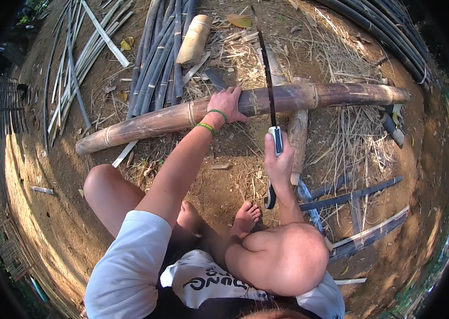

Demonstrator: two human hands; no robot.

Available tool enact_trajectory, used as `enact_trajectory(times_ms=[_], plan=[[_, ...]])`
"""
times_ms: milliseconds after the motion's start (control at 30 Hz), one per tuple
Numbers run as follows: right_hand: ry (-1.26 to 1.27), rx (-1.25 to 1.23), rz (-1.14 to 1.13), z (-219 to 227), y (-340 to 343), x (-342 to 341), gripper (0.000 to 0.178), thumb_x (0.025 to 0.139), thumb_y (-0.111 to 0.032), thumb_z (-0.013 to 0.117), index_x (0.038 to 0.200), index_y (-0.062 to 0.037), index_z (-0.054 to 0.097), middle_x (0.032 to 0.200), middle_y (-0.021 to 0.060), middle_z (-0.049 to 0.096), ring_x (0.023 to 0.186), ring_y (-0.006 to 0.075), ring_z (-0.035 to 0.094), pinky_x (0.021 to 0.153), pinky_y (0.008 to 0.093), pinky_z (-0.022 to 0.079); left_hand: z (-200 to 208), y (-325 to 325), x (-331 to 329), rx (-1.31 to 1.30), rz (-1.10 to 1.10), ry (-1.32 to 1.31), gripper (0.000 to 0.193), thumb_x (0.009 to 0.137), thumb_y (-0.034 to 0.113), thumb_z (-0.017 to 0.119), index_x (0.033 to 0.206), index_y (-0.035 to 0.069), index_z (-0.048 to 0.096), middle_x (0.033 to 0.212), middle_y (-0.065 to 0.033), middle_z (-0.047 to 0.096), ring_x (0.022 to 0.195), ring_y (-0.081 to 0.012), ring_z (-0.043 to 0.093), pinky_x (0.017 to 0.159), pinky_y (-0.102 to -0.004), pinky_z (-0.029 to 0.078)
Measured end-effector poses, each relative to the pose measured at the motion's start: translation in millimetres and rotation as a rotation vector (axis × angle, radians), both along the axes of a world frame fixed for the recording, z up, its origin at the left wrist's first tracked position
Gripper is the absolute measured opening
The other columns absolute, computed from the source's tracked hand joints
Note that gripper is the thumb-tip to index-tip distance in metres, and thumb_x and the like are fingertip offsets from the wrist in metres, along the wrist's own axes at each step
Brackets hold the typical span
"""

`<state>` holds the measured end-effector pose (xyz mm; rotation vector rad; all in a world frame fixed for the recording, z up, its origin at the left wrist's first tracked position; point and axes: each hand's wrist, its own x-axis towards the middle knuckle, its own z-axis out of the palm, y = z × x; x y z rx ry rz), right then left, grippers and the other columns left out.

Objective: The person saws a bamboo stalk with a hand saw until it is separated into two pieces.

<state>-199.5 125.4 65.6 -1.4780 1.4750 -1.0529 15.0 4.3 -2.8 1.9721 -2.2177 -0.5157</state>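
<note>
A thick brown bamboo pole (145, 127) lies crosswise in front of me, its right part over a shorter wooden piece (299, 141). My left hand (225, 105) presses down on the pole near its middle, thumb apart and fingers bent over the far side. In my right hand (280, 162) is the handle of a handsaw (263, 53), thumb along its pale and dark grip. Its long, dark, curved blade points away from me and crosses the pole just right of my left hand. Whether the teeth have cut into the bamboo I cannot tell.
Dark bamboo poles (158, 56) and pale split strips (108, 37) lie at the far left. A short bamboo section (195, 39) rests beyond the pole. More long poles (381, 33) are bundled far right. Flat dark strips (352, 198) lie near my right knee, amid shavings on dirt.
</note>
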Motion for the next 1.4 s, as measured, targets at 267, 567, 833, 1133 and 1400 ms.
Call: enact_trajectory(times_ms=[267, 567, 833, 1133, 1400], plan=[[0.189, 0.205, -0.069, -22.3, 89.4, -46.4, 0.044, 0.107, -0.044, 0.063, 0.113, -0.0008, 0.070, 0.082, 0.0173, 0.072, 0.073, 0.0330, 0.070, 0.068, 0.0454, 0.052, 1.1, 40.2, -27.7, -0.051, 0.002, 0.008, 0.109, 0.061, 0.053, 0.096, 0.151, 0.010, 0.051, 0.136, -0.0142, 0.058, 0.132, -0.0393, 0.055, 0.113, -0.0550, 0.042], [0.131, 0.352, -0.124, -42.3, 139.3, -47.1, 0.039, 0.106, -0.039, 0.066, 0.109, -0.0007, 0.069, 0.081, 0.0160, 0.072, 0.073, 0.0302, 0.070, 0.069, 0.0443, 0.052, -18.6, 69.4, -23.3, -0.077, -0.044, 0.055, 0.106, 0.059, 0.046, 0.098, 0.146, 0.008, 0.049, 0.134, -0.0166, 0.060, 0.130, -0.0384, 0.057, 0.111, -0.0540, 0.045], [0.131, 0.358, -0.117, -56.6, 146.9, -59.1, 0.038, 0.105, -0.039, 0.067, 0.112, -0.0017, 0.070, 0.087, 0.0190, 0.073, 0.080, 0.0331, 0.072, 0.072, 0.0454, 0.053, -30.7, 99.2, -37.2, -0.306, -0.006, 0.043, 0.108, 0.063, 0.035, 0.097, 0.152, 0.008, 0.044, 0.139, -0.0157, 0.057, 0.135, -0.0345, 0.053, 0.117, -0.0523, 0.038], [0.160, 0.221, -0.079, -56.6, 176.1, -72.3, 0.028, 0.106, -0.032, 0.068, 0.107, -0.0038, 0.069, 0.070, 0.0064, 0.061, 0.063, 0.0167, 0.057, 0.061, 0.0371, 0.047, -44.9, 124.1, -53.9, -0.377, 0.044, -0.001, 0.111, 0.063, 0.034, 0.096, 0.157, 0.008, 0.043, 0.148, -0.0149, 0.050, 0.139, -0.0348, 0.047, 0.119, -0.0535, 0.034], [0.158, 0.261, -0.146, -37.9, 189.8, -71.0, 0.029, 0.105, -0.034, 0.069, 0.107, -0.0052, 0.070, 0.072, 0.0105, 0.064, 0.066, 0.0222, 0.060, 0.063, 0.0409, 0.049, -34.3, 118.9, -54.3, -0.297, 0.046, -0.014, 0.109, 0.062, 0.034, 0.096, 0.154, 0.006, 0.045, 0.146, -0.0148, 0.051, 0.139, -0.0350, 0.048, 0.119, -0.0550, 0.034]])
